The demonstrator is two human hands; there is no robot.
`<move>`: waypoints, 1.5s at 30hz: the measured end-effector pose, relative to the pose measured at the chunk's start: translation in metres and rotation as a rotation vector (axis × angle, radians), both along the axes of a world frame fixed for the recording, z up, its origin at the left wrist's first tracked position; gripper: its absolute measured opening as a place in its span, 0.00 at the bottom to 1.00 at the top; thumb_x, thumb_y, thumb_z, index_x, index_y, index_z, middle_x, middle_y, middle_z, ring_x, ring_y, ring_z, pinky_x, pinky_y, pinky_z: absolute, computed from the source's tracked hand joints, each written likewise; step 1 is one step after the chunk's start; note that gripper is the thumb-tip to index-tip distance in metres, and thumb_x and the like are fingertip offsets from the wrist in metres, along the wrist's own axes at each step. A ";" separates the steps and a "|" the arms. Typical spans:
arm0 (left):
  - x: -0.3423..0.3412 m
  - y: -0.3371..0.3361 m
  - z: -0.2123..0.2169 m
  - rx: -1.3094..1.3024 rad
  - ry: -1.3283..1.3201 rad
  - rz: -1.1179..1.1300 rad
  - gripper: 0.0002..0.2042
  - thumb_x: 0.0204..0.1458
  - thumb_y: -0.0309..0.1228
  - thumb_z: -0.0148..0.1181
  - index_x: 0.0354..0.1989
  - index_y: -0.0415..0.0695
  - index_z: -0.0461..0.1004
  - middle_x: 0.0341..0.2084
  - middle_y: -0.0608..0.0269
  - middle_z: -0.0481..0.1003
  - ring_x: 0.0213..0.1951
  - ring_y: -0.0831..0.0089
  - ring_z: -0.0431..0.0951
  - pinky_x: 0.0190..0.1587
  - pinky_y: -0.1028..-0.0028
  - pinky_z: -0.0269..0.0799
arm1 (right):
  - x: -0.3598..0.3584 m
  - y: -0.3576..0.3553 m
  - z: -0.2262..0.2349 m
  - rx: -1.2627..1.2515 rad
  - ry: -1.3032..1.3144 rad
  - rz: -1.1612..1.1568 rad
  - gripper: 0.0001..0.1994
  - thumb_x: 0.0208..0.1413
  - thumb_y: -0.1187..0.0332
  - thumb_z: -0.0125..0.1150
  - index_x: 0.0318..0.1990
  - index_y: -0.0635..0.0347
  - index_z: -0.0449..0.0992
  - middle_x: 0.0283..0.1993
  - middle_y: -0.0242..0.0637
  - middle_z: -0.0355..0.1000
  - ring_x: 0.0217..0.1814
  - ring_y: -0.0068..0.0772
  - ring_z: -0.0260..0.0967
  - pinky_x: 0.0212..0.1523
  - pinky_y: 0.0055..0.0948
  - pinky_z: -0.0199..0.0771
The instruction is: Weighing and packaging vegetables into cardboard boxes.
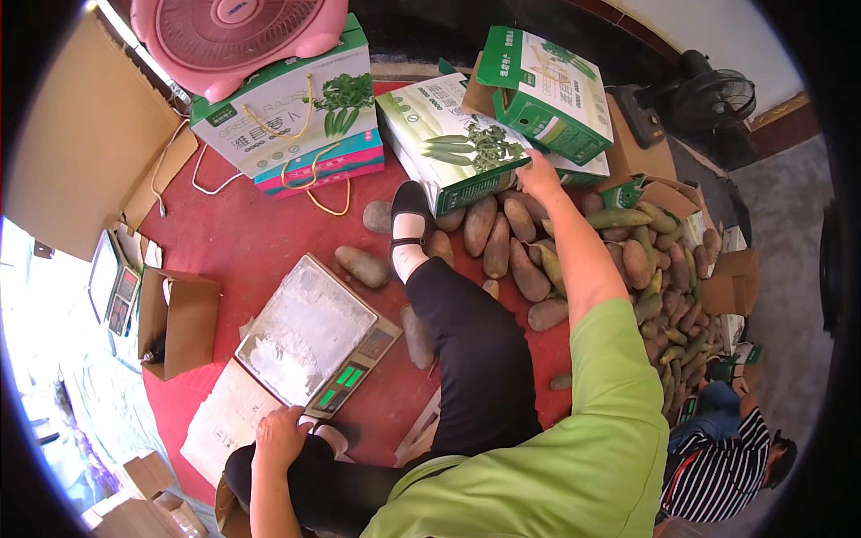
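Note:
My right hand (540, 177) reaches far forward, its fingers closed at the right edge of a white and green carton (466, 134) printed with green radishes. That carton leans over a pile of brownish radishes (529, 269), beside my black shoe. My left hand (281, 437) rests at my bent knee, fingers loosely bent and holding nothing visible. Just beyond it is the near edge of a digital scale (309, 327) with a dusty metal plate and lit green display. Nothing lies on the plate.
A second green-and-white carton (556, 90) sits behind. At back left, a pink fan (238, 36) stands on a handled gift box (287, 125). An open brown box (179, 323) stands left. A black fan (713, 94) is at right; a person in stripes (722, 466) sits lower right.

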State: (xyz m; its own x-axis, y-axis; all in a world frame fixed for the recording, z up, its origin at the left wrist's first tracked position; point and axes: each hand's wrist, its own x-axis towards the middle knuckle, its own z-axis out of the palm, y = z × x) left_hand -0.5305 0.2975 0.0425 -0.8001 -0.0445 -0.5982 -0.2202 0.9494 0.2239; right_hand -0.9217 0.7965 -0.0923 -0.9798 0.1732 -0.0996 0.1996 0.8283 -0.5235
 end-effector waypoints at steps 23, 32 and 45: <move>-0.033 0.005 -0.011 -0.007 -0.125 0.098 0.13 0.45 0.33 0.62 0.40 0.44 0.77 0.31 0.53 0.75 0.39 0.54 0.75 0.43 0.61 0.70 | -0.081 -0.030 -0.020 -0.524 -0.002 -0.330 0.38 0.49 0.72 0.61 0.67 0.54 0.47 0.27 0.36 0.70 0.18 0.22 0.62 0.16 0.25 0.64; -0.031 0.007 -0.005 0.006 -0.036 0.092 0.13 0.44 0.32 0.62 0.40 0.44 0.77 0.30 0.52 0.75 0.37 0.53 0.75 0.42 0.61 0.70 | -0.069 -0.012 0.003 -0.942 -0.038 -0.379 0.33 0.50 0.70 0.62 0.63 0.54 0.53 0.33 0.33 0.70 0.26 0.22 0.65 0.25 0.27 0.68; 0.009 -0.006 0.001 0.041 0.134 0.068 0.13 0.45 0.34 0.62 0.39 0.43 0.76 0.30 0.51 0.75 0.38 0.53 0.75 0.42 0.60 0.70 | 0.037 0.040 0.164 -1.296 0.322 -0.287 0.08 0.52 0.68 0.62 0.39 0.53 0.71 0.27 0.26 0.70 0.25 0.20 0.65 0.28 0.25 0.68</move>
State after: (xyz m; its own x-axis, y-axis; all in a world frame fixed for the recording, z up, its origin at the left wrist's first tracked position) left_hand -0.5217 0.2911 0.0433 -0.8686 -0.0791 -0.4891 -0.2497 0.9225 0.2942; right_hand -0.8843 0.8366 0.0713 -0.9359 0.3306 -0.1214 0.0031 -0.3370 -0.9415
